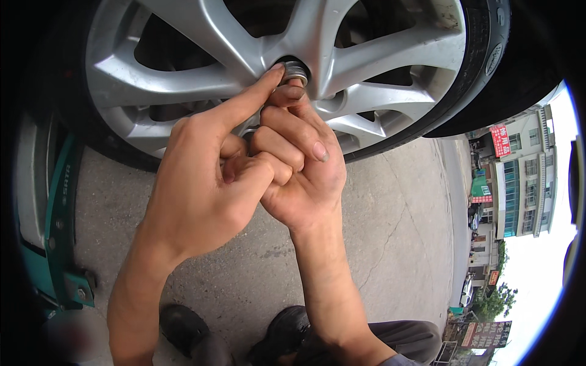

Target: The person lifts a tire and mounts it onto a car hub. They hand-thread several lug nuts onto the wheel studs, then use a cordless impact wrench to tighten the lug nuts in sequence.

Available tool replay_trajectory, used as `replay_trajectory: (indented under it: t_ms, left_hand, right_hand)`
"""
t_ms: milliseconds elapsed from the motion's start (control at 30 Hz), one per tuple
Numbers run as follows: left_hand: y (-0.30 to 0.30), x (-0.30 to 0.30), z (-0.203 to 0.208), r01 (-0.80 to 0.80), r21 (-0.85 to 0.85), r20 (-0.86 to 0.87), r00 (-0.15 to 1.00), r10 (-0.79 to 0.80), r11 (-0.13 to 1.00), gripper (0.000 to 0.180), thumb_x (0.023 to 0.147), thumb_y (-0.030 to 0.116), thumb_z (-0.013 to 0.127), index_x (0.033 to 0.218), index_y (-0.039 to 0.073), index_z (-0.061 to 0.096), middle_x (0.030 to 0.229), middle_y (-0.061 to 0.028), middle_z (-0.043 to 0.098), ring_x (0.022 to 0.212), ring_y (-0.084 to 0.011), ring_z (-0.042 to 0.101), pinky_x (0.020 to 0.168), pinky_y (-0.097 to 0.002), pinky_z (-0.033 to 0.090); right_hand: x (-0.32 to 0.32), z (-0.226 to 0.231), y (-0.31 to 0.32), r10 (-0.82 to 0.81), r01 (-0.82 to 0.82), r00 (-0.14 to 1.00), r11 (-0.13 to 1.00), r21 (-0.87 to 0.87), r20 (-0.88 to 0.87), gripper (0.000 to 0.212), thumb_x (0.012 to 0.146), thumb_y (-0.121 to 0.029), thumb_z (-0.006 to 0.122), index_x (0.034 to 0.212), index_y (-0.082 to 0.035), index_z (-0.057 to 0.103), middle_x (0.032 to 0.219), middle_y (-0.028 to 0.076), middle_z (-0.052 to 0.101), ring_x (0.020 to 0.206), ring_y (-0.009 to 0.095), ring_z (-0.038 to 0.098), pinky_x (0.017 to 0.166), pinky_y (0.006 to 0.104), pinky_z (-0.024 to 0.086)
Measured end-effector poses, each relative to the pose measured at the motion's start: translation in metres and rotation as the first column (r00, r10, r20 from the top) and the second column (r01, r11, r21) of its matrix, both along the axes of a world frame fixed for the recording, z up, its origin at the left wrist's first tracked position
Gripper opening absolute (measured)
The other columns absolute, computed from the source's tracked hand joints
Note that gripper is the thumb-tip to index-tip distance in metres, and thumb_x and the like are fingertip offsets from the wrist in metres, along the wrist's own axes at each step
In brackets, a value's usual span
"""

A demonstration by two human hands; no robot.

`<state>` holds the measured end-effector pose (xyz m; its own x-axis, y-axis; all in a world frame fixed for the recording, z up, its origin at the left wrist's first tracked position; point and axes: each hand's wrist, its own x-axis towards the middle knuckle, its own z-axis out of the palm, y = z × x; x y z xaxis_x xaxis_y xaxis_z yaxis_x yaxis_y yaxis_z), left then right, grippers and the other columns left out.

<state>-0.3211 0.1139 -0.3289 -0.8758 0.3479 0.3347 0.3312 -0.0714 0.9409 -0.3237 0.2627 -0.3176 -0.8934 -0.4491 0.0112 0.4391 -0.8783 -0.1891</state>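
Observation:
A short round ribbed metal piece (296,72) sits at the dark centre hole of a silver alloy wheel (360,61). My left hand (204,177) reaches up with its index finger stretched out, its tip against the left side of the metal piece. The other left fingers are curled in beside my right hand. From below, my right hand (305,152) meets the same piece with raised fingertips, dark with grime, while its other fingers are folded toward the palm. Between them the two hands grip the piece, and their fingers partly hide its lower side.
A black tyre (473,73) rings the wheel. On the left stands a green metal frame (58,207), perhaps part of a jack. Dark shoes (183,329) rest on the grey concrete ground (390,244). Buildings (528,177) line the street at the right.

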Motion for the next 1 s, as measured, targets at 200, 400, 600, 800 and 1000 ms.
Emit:
replay_trajectory:
  t_ms: [200,400,600,800,1000]
  left_hand:
    - [-0.004,0.006,0.01,0.051,-0.155,0.043,0.998,-0.045,0.987,0.095,0.069,-0.003,0.049,0.162,0.002,0.029,0.056,0.0039,0.048,0.049,-0.0034,0.038,0.05,-0.0211,0.029]
    - [0.003,0.006,0.0,0.064,-0.175,0.046,0.997,-0.057,0.983,0.102,0.068,-0.006,0.049,0.165,0.006,0.021,0.054,0.0037,0.041,0.048,-0.0057,0.037,0.05,-0.0222,0.03]
    - [0.001,0.005,0.003,0.018,-0.088,-0.004,1.0,-0.019,0.996,0.097,0.067,-0.006,0.048,0.162,0.005,0.03,0.056,0.0041,0.042,0.049,-0.0043,0.036,0.049,-0.0209,0.028]
    - [0.001,0.011,-0.015,-0.169,0.115,-0.028,0.984,0.173,0.979,0.074,0.076,-0.003,0.044,0.149,-0.003,0.049,0.058,0.0049,0.047,0.05,-0.0008,0.04,0.049,-0.0173,0.031]
    - [-0.005,0.009,-0.014,-0.199,0.152,-0.022,0.978,0.205,0.968,0.063,0.08,-0.005,0.044,0.141,-0.003,0.056,0.059,0.005,0.047,0.051,0.0001,0.039,0.049,-0.0179,0.029]
  right_hand:
    - [0.021,0.03,0.001,-0.256,0.24,0.958,0.487,0.84,-0.125,0.046,0.108,-0.039,0.048,0.088,-0.002,0.065,0.051,-0.004,0.039,0.044,0.006,0.028,0.041,0.0239,0.02]
    - [0.009,0.026,-0.011,-0.169,0.52,0.731,-0.489,0.7,-0.661,0.037,0.102,-0.02,0.063,0.082,0.01,0.07,0.05,0.0,0.05,0.048,0.004,0.038,0.044,0.0275,0.026]
    - [0.006,0.032,-0.018,-0.227,0.493,0.747,-0.442,0.749,-0.625,0.038,0.102,-0.019,0.061,0.078,0.01,0.07,0.051,0.001,0.053,0.047,0.005,0.042,0.044,0.0279,0.03]
    - [0.005,0.028,-0.022,-0.39,0.453,0.844,0.148,0.879,-0.369,0.036,0.108,-0.028,0.051,0.096,0.003,0.066,0.062,-0.003,0.048,0.05,0.005,0.033,0.046,0.0233,0.025]
    - [0.004,0.022,-0.013,-0.289,0.265,0.957,0.853,0.449,-0.015,0.03,0.112,-0.022,0.043,0.109,0.001,0.061,0.065,-0.005,0.039,0.051,0.005,0.024,0.044,0.0223,0.02]
